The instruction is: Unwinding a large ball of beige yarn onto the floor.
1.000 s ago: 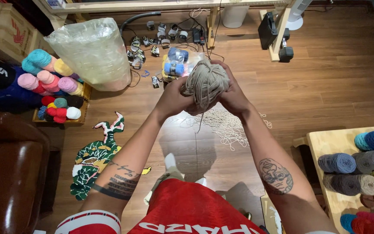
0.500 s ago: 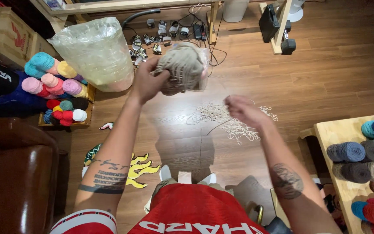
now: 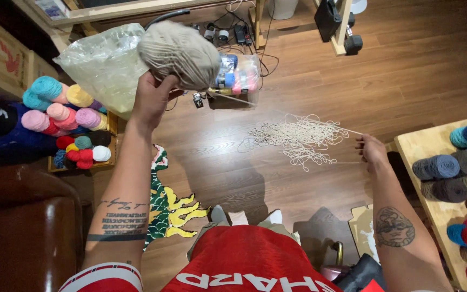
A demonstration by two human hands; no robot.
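Observation:
My left hand [image 3: 152,97] is raised and grips a big beige yarn ball [image 3: 179,53] from below. A taut strand [image 3: 277,111] runs from the ball down to my right hand [image 3: 371,151], which is pulled out to the right and pinches the strand near the wooden table edge. A loose tangle of the same beige yarn [image 3: 298,138] lies on the wood floor between my two hands.
A pile of coloured yarn balls [image 3: 66,119] sits at the left beside a clear plastic bag [image 3: 104,65]. Grey, blue and red yarn balls lie on a wooden table [image 3: 422,148] at the right. A brown leather seat [image 3: 22,227] is at lower left, cables and a clear box [image 3: 239,75] at the back.
My hands have parted: the left lifted the ball up and left, the right drew the strand out to the right.

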